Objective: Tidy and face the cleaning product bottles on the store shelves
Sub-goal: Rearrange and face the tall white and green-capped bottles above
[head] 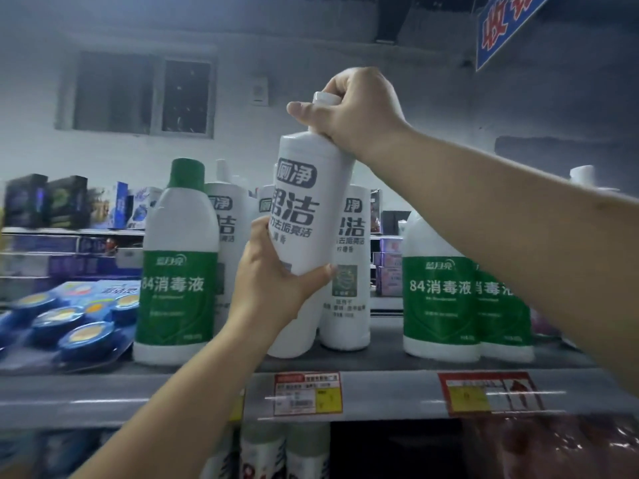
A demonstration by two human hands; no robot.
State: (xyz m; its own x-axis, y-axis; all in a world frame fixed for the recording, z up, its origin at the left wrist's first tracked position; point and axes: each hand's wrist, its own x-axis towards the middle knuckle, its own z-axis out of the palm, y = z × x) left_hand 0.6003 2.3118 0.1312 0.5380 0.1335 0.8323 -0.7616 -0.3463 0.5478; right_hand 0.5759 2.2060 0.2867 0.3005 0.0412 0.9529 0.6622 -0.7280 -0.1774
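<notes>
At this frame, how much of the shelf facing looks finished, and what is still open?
Done: the green-label bottles at the right and the green-capped one at the left stand upright, labels forward. In hand: both hands hold a white bottle tilted above the shelf, right hand at its cap, left hand under its base. Left: setting it down among the white bottles behind, which look uneven.

Bare shelf (385, 354) surface shows right of centre, between the upright white bottle (347, 271) and the green-labelled bottle (441, 288) at right. At left centre, another green-labelled bottle (178, 264) stands just beside more white bottles (226, 243), closing that side. Blue disc packs (65, 323) fill the lower-left shelf. Above the bottle tops in the upper half of the frame, the space is open.
</notes>
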